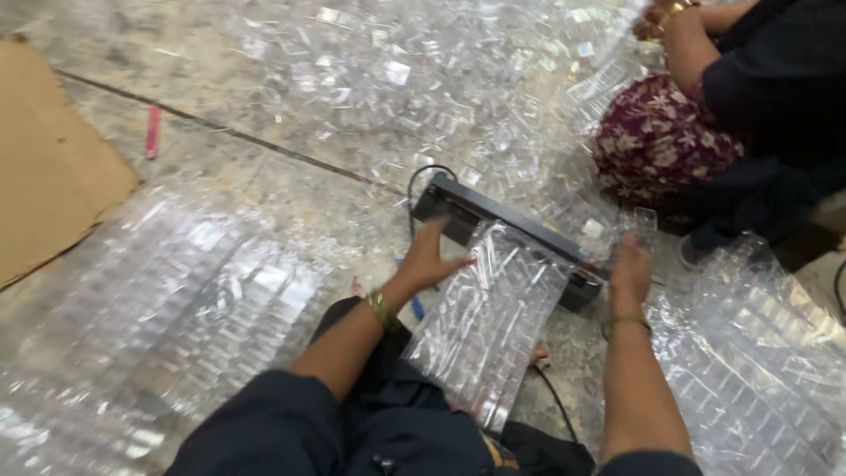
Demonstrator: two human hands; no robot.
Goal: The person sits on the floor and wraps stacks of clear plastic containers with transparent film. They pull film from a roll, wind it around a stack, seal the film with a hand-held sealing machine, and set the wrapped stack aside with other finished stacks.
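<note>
- Nearest the camera, the person's two forearms in dark sleeves are reaching forward over their lap, each wrist wearing a thin gold bangle.
- A clear plastic bag (493, 326), packed with rows of small transparent pieces, is lying from the lap up onto a black bar-shaped sealing machine (507, 238) on the floor.
- The left hand (429, 257) is stretching out with the palm down and fingers spread, pressing on the upper left edge of the bag just beside the machine; it is resting flat rather than gripping.
- The right hand (631, 267) is curling downward at the right end of the machine, pinching the bag's upper right corner between narrowly closed fingers.
- Large filled clear bags are lying on the floor to the left (167, 308) and to the right (758, 353) of the person.
- A black cord (423, 176) is looping away from the machine's far end.
- Farther off, a heap of loose clear plastic pieces (414, 79) is spreading across the stone floor.
- A flat cardboard sheet (44, 167) is lying at the far left, with a pink pen-like stick (153, 130) near it.
- At the top right, another person (705, 115) in dark and floral clothing is sitting beside the heap.
</note>
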